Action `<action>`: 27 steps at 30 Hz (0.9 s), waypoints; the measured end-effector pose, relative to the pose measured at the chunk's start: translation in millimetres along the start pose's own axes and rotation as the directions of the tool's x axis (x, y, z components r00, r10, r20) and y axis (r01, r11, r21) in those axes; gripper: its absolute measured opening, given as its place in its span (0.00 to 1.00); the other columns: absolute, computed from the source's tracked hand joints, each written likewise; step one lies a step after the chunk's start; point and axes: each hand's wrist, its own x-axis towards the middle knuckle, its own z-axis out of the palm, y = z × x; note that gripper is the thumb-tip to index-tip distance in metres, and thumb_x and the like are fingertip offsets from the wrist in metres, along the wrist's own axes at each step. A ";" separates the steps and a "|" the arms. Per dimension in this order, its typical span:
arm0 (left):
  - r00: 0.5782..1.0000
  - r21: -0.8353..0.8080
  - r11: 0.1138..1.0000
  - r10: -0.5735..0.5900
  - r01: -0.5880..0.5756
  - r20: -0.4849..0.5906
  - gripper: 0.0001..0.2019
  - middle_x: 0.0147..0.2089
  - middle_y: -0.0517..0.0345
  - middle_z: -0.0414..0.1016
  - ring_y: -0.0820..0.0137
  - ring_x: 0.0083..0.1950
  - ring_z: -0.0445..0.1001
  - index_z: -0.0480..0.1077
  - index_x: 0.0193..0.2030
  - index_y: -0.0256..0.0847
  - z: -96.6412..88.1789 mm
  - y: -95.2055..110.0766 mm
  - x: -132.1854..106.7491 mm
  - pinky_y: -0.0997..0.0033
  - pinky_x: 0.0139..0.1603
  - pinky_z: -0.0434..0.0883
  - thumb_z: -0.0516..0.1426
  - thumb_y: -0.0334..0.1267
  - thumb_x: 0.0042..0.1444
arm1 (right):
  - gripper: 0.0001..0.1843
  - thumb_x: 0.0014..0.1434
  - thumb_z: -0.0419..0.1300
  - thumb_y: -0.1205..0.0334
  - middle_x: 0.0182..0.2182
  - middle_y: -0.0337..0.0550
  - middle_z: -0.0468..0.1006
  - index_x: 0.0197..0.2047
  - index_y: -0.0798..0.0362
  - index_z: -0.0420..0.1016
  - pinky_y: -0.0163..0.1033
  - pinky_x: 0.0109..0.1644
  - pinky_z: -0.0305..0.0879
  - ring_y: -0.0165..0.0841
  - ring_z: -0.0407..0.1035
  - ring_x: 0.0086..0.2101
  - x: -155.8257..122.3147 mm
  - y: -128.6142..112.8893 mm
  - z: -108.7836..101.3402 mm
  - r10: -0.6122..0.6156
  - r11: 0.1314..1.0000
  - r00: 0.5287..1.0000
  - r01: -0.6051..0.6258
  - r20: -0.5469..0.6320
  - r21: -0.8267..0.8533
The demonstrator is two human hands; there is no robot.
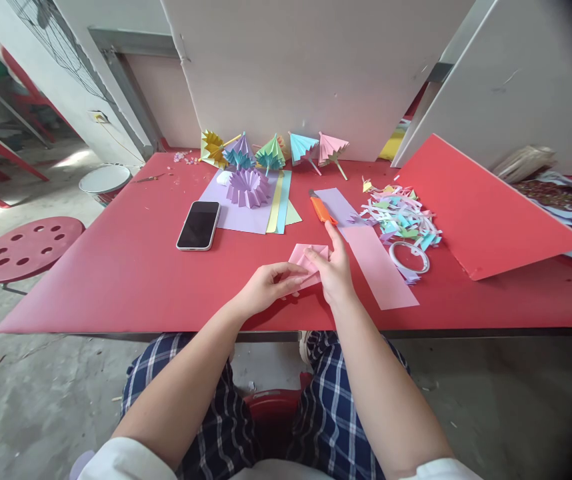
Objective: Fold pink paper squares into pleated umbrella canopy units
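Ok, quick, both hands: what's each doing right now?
Left hand: closed, pinching the folded pink paper.
Right hand: holding the same paper, index finger stretched out.

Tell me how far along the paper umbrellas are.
Done: five paper umbrellas stand at the back, a purple pleated ring before them. In hand: left hand and right hand fold a pink paper. Likely left: pink strip and purple strip lie flat.

Bright, even daylight, perhaps from the left (sunlit floor [69,159] there), soft shadows, wide-angle bending, dark right corner.
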 end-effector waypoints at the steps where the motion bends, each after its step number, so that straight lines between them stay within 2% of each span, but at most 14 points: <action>1: 1.000 -0.015 1.000 0.000 0.000 -0.011 0.17 0.33 0.56 0.74 0.69 0.32 0.75 0.70 0.46 0.38 0.5 -0.9 0.5 0.67 0.34 0.73 0.56 0.46 0.52 | 0.42 0.47 0.61 0.52 0.55 0.43 0.65 0.62 0.38 0.47 0.46 0.47 0.67 0.36 0.69 0.43 -0.3 -1.4 0.8 0.016 1.000 1.000 -0.015 -0.005 0.012; 5: 0.996 -0.061 0.998 0.028 -0.034 -0.090 0.17 0.37 0.54 0.74 0.70 0.32 0.74 0.70 0.45 0.38 -0.2 -3.0 2.9 0.68 0.33 0.73 0.56 0.46 0.52 | 0.47 0.45 0.63 0.51 0.38 0.42 0.75 0.64 0.43 0.43 0.48 0.45 0.68 0.37 0.71 0.38 -1.4 -5.5 2.9 0.117 0.990 0.993 -0.119 0.033 0.070; 7: 0.986 -0.053 0.997 0.050 -0.059 -0.161 0.16 0.37 0.54 0.74 0.71 0.31 0.73 0.70 0.45 0.38 -1.7 -2.5 3.6 0.69 0.32 0.73 0.55 0.46 0.53 | 0.49 0.44 0.64 0.51 0.31 0.39 0.75 0.64 0.44 0.41 0.50 0.44 0.68 0.38 0.72 0.35 -1.9 -6.0 3.1 0.148 0.986 0.985 -0.154 0.090 0.068; 9: 0.976 -0.045 0.997 0.055 -0.066 -0.210 0.16 0.37 0.54 0.74 0.71 0.31 0.73 0.70 0.45 0.39 -3.1 -1.6 3.9 0.71 0.31 0.72 0.55 0.46 0.53 | 0.50 0.44 0.64 0.52 0.28 0.38 0.74 0.64 0.43 0.41 0.51 0.41 0.69 0.38 0.72 0.32 -2.4 -5.6 3.2 0.148 0.986 0.981 -0.156 0.125 0.056; 17: 0.973 -0.078 0.996 0.014 -0.033 -0.229 0.17 0.32 0.55 0.74 0.73 0.29 0.71 0.70 0.46 0.39 -3.3 -0.3 4.3 0.72 0.30 0.70 0.56 0.46 0.52 | 0.42 0.50 0.60 0.51 0.19 0.30 0.68 0.64 0.44 0.45 0.45 0.41 0.66 0.31 0.66 0.25 -4.2 -2.9 4.4 0.044 0.999 0.998 -0.045 0.049 0.013; 21: 0.976 -0.129 0.992 -0.023 -0.005 -0.218 0.18 0.30 0.56 0.74 0.73 0.28 0.71 0.70 0.46 0.39 -2.6 0.5 4.1 0.71 0.30 0.71 0.56 0.46 0.51 | 0.40 0.51 0.58 0.51 0.23 0.33 0.71 0.64 0.44 0.46 0.43 0.40 0.66 0.30 0.66 0.27 -4.9 -3.3 4.5 0.028 1.000 0.999 -0.027 0.029 -0.002; 27: 0.973 -0.133 0.991 -0.021 -0.010 -0.231 0.18 0.32 0.55 0.74 0.73 0.28 0.71 0.70 0.46 0.38 -2.3 2.3 4.1 0.73 0.28 0.70 0.57 0.46 0.51 | 0.36 0.53 0.55 0.48 0.24 0.36 0.72 0.62 0.43 0.49 0.47 0.42 0.66 0.34 0.69 0.31 -3.6 -2.4 3.9 0.063 0.997 0.998 -0.063 0.007 -0.039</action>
